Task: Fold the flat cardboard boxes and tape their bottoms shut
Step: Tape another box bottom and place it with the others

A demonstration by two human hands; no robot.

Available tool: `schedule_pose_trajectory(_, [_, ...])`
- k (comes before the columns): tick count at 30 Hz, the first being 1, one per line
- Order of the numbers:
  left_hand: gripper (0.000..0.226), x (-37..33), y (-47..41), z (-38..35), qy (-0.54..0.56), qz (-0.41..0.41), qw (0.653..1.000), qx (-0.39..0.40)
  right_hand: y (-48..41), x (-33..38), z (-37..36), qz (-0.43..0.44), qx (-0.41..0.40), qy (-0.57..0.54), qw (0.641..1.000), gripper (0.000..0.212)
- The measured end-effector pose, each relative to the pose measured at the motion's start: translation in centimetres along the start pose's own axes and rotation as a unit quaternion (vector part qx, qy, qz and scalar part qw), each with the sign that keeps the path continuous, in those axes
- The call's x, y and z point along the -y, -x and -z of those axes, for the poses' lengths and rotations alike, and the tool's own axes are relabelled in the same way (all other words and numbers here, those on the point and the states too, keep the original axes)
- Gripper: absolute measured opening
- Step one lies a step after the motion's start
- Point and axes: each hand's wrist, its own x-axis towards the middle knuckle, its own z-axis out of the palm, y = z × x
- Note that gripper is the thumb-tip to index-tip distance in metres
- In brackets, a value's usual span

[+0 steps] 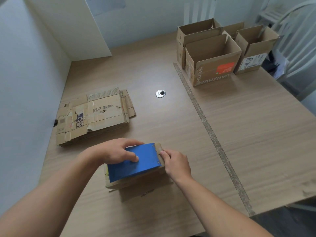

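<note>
Head view: left hand [114,151] grips, right hand [177,164] fingers pinch the ends of the blue-topped cardboard box [136,165], likely light, stiff.

Flat stack [92,115] left, open boxes [213,60] far right; table centre [171,120] seemingly free.

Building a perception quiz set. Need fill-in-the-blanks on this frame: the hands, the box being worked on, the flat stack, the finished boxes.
1. The left hand grips the small cardboard box across its ____ top face.
2. The stack of flattened brown cardboard boxes lies on the person's ____ side of the wooden table.
3. The erected brown cardboard boxes at the far right stand with their tops ____.
Missing words: blue; left; open.
</note>
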Motion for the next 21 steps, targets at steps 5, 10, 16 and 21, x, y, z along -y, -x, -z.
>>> schedule_pose_trajectory(5, [0.066, 1.3, 0.5, 0.5, 0.018, -0.016, 1.0, -0.008, -0.2, 0.6, 0.6, -0.015, 0.022, 0.034, 0.999, 0.032])
schedule_pose_trajectory(10, [0.06, 4.4, 1.7, 1.3, 0.027, -0.02, 0.999, 0.009, 0.3, 1.4, 0.7, -0.028, 0.029, 0.068, 0.997, 0.031])
schedule_pose_trajectory(16, [0.057, 9.7, 4.5, 1.5, 0.054, -0.014, 0.998, 0.012, 0.3, 1.7, -0.1, -0.034, 0.007, 0.066, 0.997, 0.031])
schedule_pose_trajectory(21, [0.064, 10.5, 4.0, 1.0, 0.056, -0.029, 0.998, -0.011, 0.1, 2.6, -0.5, -0.046, 0.01, 0.087, 0.995, 0.037])
